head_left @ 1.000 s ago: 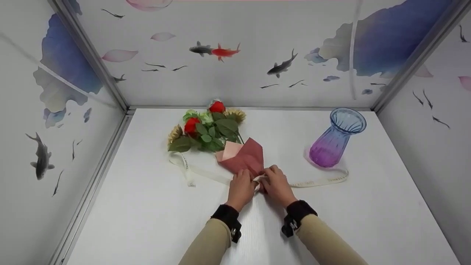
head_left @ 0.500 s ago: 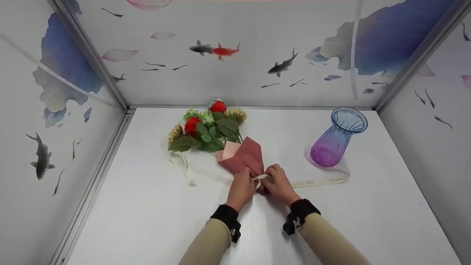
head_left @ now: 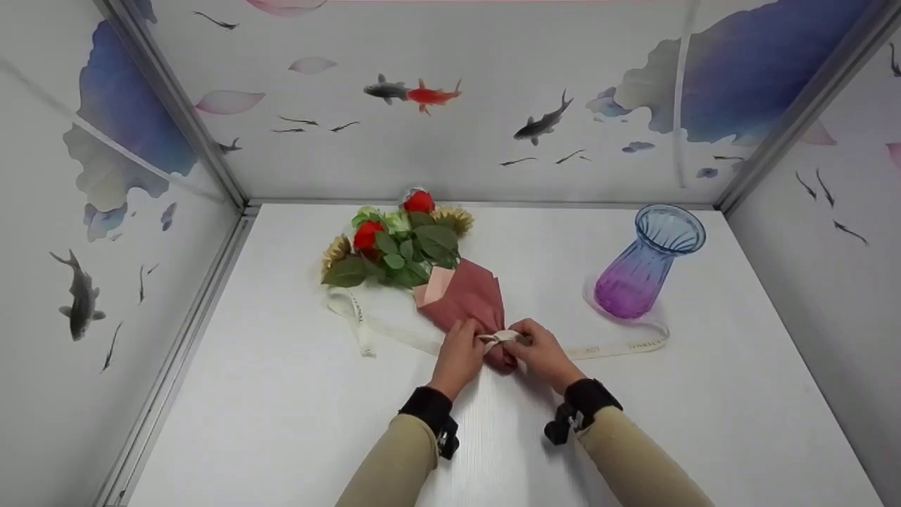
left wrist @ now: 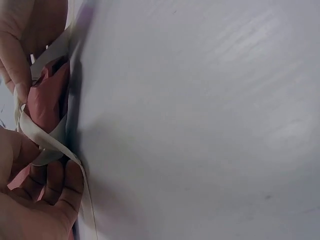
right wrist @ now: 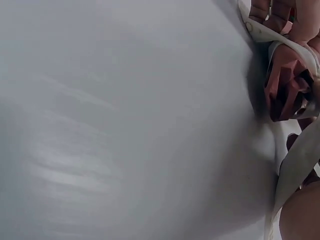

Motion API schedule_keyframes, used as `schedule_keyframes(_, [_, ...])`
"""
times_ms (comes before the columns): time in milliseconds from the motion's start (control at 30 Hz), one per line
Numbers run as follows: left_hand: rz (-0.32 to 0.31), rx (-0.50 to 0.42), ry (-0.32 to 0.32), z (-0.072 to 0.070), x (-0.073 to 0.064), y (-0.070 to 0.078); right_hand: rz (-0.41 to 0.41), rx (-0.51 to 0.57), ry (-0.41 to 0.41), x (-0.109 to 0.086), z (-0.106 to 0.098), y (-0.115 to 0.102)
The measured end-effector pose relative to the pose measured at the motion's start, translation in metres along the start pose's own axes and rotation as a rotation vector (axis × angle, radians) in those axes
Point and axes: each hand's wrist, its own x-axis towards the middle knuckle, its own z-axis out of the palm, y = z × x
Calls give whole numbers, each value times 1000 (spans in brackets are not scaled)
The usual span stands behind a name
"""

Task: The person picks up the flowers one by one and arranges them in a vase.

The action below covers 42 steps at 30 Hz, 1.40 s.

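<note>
In the head view, a bouquet with red roses, yellow flowers and green leaves (head_left: 394, 246) lies on the table, its lower part wrapped in dusty-red paper (head_left: 464, 296). Around the paper's gathered neck runs a cream ribbon (head_left: 501, 337), crossed over itself in front. My left hand (head_left: 459, 358) pinches the ribbon at the left of the neck; the left wrist view shows a strand running between its thumb and fingers (left wrist: 72, 185). On the other side, my right hand (head_left: 547, 353) pinches the ribbon too. The twisted paper end (right wrist: 285, 85) sticks out between the hands.
A blue-to-purple glass vase (head_left: 637, 264) stands at the right of the white table (head_left: 317, 429). One loose ribbon tail (head_left: 362, 324) lies at the left, another (head_left: 619, 348) runs toward the vase. Printed panels (head_left: 450, 162) wall in the table's back and sides.
My hands have drawn slightly apart, the right one moving outward. The ribbon crossing is more exposed, and the wrapped paper end has turned a little and shows more between my hands.
</note>
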Motion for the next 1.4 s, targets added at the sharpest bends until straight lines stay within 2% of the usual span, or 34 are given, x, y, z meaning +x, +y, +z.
schedule_keyframes(133, [-25,-17,-30,-1,0,-1,-4,78,-96,-1,-4,0])
schedule_keyframes(267, [-34,-32,-38,-2,2,-3,-16,103,-165,-1,-5,0])
schedule_keyframes(467, [-82,-77,-43,-6,2,-6,-54,-47,-123,0,-1,-1])
schedule_keyframes(567, [-111,-101,-76,-9,1,-6,-88,-130,-110,0,0,-2])
schedule_keyframes(667, [-103,-139,-122,-11,1,-7,-95,-172,-103,0,0,-3])
schedule_keyframes(800, [-60,-196,-155,-15,1,-7,-44,-146,-98,1,0,-4])
schedule_keyframes(900, [-105,-252,-160,-18,1,-8,13,-85,-97,-1,0,-4])
schedule_keyframes(1033, [-208,-319,-161,-22,1,-9,54,16,-92,-2,-3,-4])
schedule_keyframes(1133, [-212,-315,-165,-24,0,-10,48,54,-116,-2,-5,-4])
schedule_keyframes(1267, [-205,-296,-131,-24,-1,-14,45,38,-152,-3,-5,-4])
schedule_keyframes(1400, [-229,-301,-75,-22,-1,-17,67,-1,-92,-3,-2,-4])
